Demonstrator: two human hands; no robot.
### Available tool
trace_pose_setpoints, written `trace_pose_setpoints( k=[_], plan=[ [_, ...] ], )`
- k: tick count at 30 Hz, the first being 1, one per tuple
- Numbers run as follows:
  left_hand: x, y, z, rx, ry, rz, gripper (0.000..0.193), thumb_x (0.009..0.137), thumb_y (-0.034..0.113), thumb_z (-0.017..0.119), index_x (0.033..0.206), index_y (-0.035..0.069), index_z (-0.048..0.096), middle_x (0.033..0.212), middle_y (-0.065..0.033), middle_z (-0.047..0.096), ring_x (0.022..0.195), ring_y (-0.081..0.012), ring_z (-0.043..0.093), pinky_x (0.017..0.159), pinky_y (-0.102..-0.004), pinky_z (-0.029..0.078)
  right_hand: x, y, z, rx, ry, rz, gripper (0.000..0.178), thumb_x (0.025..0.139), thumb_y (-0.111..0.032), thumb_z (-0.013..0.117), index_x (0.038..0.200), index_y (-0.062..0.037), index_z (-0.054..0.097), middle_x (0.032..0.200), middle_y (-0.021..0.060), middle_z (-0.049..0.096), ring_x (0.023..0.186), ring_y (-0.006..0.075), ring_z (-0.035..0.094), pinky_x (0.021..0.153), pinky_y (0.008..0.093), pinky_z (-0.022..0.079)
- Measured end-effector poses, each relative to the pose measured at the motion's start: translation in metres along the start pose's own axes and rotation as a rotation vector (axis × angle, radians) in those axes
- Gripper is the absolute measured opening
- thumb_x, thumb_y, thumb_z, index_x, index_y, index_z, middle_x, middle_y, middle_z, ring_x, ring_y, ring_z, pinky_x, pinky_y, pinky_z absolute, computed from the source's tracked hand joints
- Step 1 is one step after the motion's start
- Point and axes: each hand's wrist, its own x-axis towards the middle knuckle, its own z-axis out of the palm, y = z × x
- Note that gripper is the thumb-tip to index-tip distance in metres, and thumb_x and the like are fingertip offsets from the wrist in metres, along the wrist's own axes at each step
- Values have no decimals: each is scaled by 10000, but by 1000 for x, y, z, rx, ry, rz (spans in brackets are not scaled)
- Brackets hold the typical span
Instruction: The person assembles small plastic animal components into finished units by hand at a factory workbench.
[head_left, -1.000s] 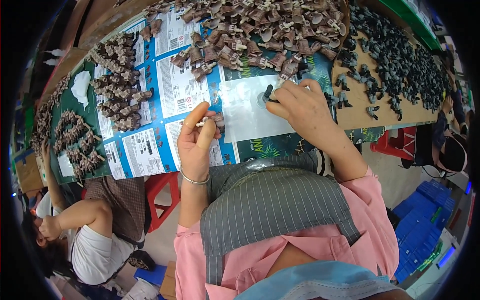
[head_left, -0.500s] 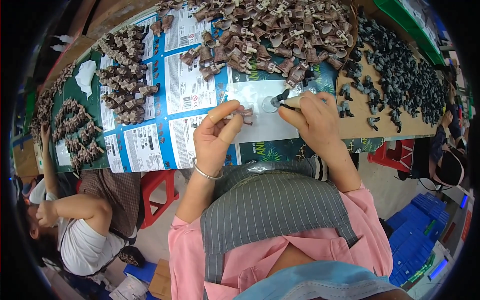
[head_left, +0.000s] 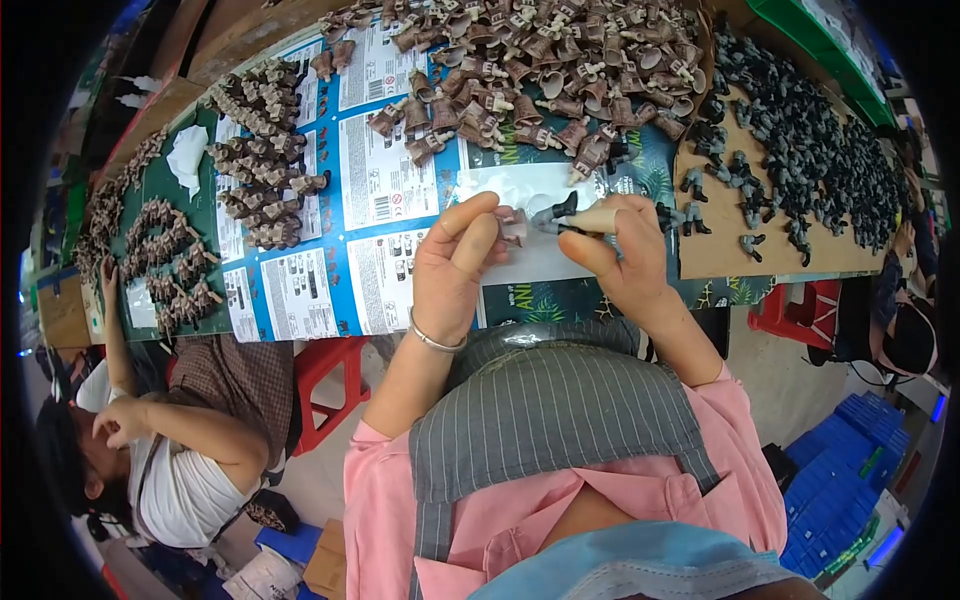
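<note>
My left hand (head_left: pixel 456 262), with finger covers on its fingertips, is closed on a small brown figurine torso (head_left: pixel 514 228) that points to the right. Facing it, my right hand (head_left: pixel 636 262) pinches a grey-and-black figurine leg piece (head_left: pixel 566 207), its dark boot end up. The leg piece is over a small clear round dish, mostly hidden behind it, on a white sheet (head_left: pixel 540 262). The torso and leg piece are apart. Another dark-and-grey piece (head_left: pixel 668 216) shows by the right hand's outer edge; I cannot tell whether it is held.
Brown torsos (head_left: pixel 560 60) are heaped at the far side. Many grey-and-black leg pieces (head_left: pixel 810 150) cover a brown board at right. Joined figures (head_left: pixel 262 170) stand in rows at left, near a white crumpled tissue (head_left: pixel 188 158). A co-worker (head_left: pixel 180 450) sits at left.
My right hand has raised the leg piece slightly from the dish and turned it. My left hand has shifted a little to the right with the torso. The view has moved slightly.
</note>
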Motion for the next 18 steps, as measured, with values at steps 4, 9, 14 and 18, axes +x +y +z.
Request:
trace_pose_setpoints(
  k=[4,9,14,18],
  plan=[
    [-5,-2,9,-70,-17,-44,271,978,107,607,1243,57,629,1126,-69,684,865,-83,634,771,-225,529,3,-9,11,45,-74,-74,222,774,-233,789,870,-102,637,749,1,600,666,186,588,746,331,399],
    [-11,-10,7,20,46,178,261,978,90,597,1236,62,626,1131,-58,680,854,-76,630,754,-226,525,9,-20,30,73,-28,-73,204,800,-215,763,840,-89,608,739,21,574,662,210,578,679,356,387],
    [-14,6,-11,69,84,175,274,956,45,608,1228,68,626,1091,-48,686,833,-73,625,725,-219,522,20,-32,41,-14,-78,-222,218,807,-217,750,790,-98,567,741,31,547,654,208,570,679,352,390],
    [-17,21,-35,293,22,359,369,911,-31,624,1268,58,595,1063,-73,679,956,-131,648,789,-246,533,26,-42,52,-188,-223,-316,245,824,-234,729,757,-115,526,708,32,498,634,192,567,696,348,395]
  ],
)
